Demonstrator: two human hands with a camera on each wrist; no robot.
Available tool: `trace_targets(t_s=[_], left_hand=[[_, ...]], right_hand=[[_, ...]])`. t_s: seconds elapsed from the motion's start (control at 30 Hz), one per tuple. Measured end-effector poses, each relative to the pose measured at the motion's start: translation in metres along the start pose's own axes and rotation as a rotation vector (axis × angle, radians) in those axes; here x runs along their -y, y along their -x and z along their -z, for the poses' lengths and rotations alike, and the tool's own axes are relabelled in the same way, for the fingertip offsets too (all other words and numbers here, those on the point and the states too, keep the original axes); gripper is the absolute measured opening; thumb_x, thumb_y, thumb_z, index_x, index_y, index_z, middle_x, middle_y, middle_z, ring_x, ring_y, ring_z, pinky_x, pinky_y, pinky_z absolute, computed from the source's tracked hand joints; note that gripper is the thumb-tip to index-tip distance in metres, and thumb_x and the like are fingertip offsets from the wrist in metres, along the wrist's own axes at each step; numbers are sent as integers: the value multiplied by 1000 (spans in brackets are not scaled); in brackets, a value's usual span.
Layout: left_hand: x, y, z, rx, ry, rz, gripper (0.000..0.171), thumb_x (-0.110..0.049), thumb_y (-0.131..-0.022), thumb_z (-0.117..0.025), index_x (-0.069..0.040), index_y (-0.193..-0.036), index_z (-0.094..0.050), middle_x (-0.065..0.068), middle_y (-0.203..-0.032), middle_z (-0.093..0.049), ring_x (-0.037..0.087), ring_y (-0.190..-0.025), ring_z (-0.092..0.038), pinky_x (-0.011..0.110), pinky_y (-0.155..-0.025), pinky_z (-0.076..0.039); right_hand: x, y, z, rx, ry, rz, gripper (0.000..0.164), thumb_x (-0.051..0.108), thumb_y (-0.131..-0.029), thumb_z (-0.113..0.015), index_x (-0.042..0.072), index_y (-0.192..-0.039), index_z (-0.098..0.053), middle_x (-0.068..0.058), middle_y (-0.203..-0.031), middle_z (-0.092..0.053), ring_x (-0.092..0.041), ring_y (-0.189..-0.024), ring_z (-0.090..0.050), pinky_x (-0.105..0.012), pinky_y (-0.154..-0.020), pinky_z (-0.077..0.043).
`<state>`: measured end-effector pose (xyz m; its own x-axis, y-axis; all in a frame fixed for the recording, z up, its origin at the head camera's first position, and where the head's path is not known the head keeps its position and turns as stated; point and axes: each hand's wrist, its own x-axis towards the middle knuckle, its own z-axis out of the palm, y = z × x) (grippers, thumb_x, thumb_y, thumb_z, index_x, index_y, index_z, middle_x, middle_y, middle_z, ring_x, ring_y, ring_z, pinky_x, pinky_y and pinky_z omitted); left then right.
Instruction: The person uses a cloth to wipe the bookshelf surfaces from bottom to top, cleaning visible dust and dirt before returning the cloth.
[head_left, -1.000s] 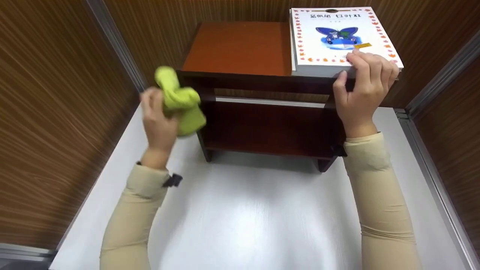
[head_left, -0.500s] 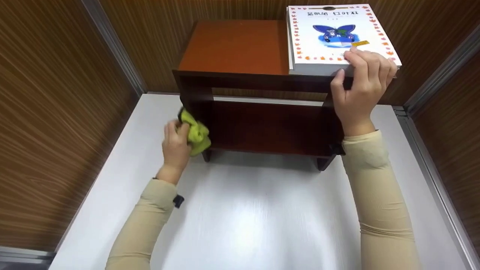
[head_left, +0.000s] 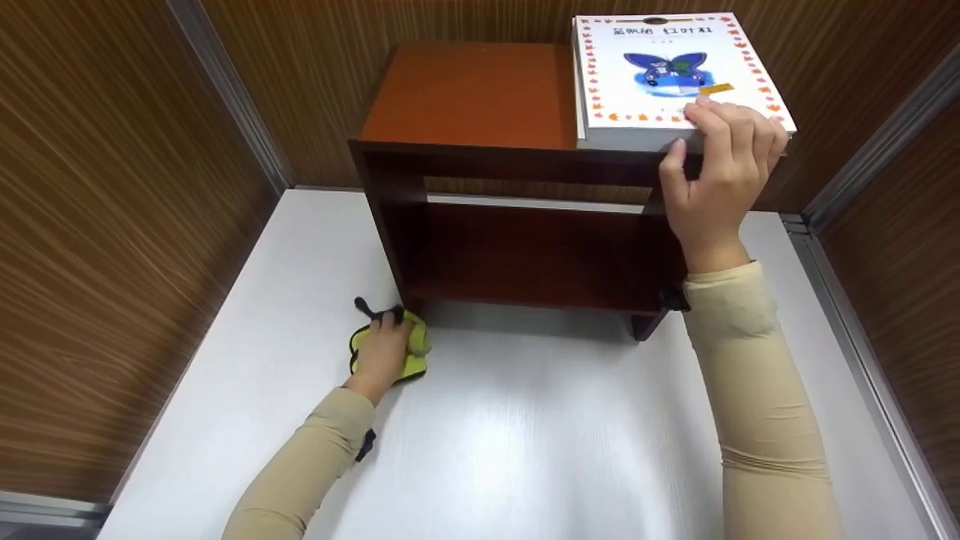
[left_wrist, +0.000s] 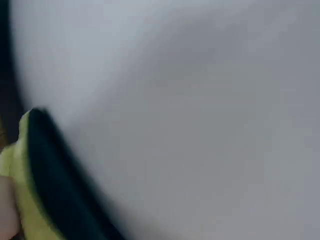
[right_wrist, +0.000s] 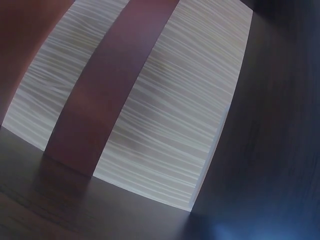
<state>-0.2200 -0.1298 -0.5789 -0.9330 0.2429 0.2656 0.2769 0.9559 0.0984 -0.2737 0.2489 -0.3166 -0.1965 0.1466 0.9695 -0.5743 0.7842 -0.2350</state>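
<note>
My left hand (head_left: 381, 352) holds a yellow-green cloth (head_left: 417, 339) with dark edging and a dark loop. The cloth is low, by the front left foot of a dark red-brown shelf (head_left: 517, 255). In the left wrist view the cloth (left_wrist: 30, 200) shows at the lower left, over blurred white. My right hand (head_left: 716, 180) grips the front edge of thick books (head_left: 675, 64) stacked on the shelf's top right. Its fingers bend over the butterfly cover, and the thumb lies against the front edge. The right wrist view shows the shelf's underside parts, not the hand.
The shelf stands on a white tabletop (head_left: 510, 435). Wood-grain panels rise behind it and at the left (head_left: 112, 225) and right (head_left: 892, 285), with metal strips along the corners. The shelf's orange-brown top (head_left: 472, 94) shows left of the books.
My left hand has carried the cloth down along the shelf's left side, from near its top edge to its foot. The right hand has stayed on the books.
</note>
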Motion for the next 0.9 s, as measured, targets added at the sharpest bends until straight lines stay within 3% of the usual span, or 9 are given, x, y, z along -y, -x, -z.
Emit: trace_targets(t_s=[0.13,0.23,0.3,0.43,0.53,0.6,0.7,0.83,0.9], left_hand=[[-21,-8,14,175,-76,-32,30,-5,-74,-68,-5,-104,-63,20,-97,-55,36,-81,-56,46,-55,-51],[-52,-21,41,142,-103,-196,36,-8,-67,-73,-11,-102,-67,14,-94,-57,31,-80,-56,41,-54,-51],[-78,-34,65,24,-103,-361,35,-8,-66,-73,-15,-99,-67,10,-95,-57,27,-79,-54,36,-54,-49],[-136,-67,123,-344,-93,-706,24,-6,-78,-62,-16,-99,-66,5,-103,-59,25,-85,-52,33,-62,-45],[-179,-94,163,-573,-167,-862,30,-9,-90,-49,-17,-114,-65,1,-119,-59,24,-98,-52,35,-77,-43],[-206,-113,182,-661,-245,-893,36,-9,-96,-39,-17,-123,-61,-1,-128,-56,22,-110,-50,38,-90,-38],[-238,-141,201,-693,-356,-878,45,-7,-100,-24,-15,-132,-54,-1,-137,-49,19,-125,-43,40,-104,-28],[-265,-170,206,-688,-411,-864,51,-5,-100,-14,-13,-137,-48,0,-140,-46,19,-130,-39,38,-107,-27],[-272,-179,204,-678,-434,-855,52,-4,-100,-13,-12,-137,-48,0,-140,-46,20,-129,-40,38,-105,-29]], right_hand=[[-1,-5,12,136,25,17,32,24,-82,-53,5,-103,-68,-5,-107,-66,-28,-103,-53,-39,-95,-30],[0,-20,34,291,-10,-15,33,19,-85,-53,5,-112,-66,-6,-110,-66,-26,-105,-57,-34,-97,-36],[-3,-34,49,373,-72,-37,33,14,-85,-52,3,-114,-65,-8,-111,-66,-22,-108,-57,-32,-97,-37],[-19,-56,65,560,-197,-81,30,0,-86,-46,-2,-108,-66,-12,-112,-64,-12,-111,-52,-24,-96,-34],[-34,-62,66,720,-307,-195,33,-4,-90,-40,-2,-111,-65,-9,-115,-63,-9,-107,-50,-21,-91,-33],[-44,-62,61,743,-425,-292,35,-3,-92,-36,-2,-114,-63,-8,-116,-63,-14,-108,-51,-23,-93,-34],[-56,-58,47,688,-645,-390,36,2,-94,-33,-2,-117,-60,-13,-114,-64,-23,-113,-50,-26,-98,-31],[-63,-45,30,566,-987,-553,36,10,-93,-34,-7,-114,-58,-20,-111,-62,-31,-112,-49,-29,-95,-36],[-63,-38,22,492,-1094,-614,37,11,-93,-32,-9,-111,-58,-22,-109,-62,-32,-113,-48,-30,-95,-38]])
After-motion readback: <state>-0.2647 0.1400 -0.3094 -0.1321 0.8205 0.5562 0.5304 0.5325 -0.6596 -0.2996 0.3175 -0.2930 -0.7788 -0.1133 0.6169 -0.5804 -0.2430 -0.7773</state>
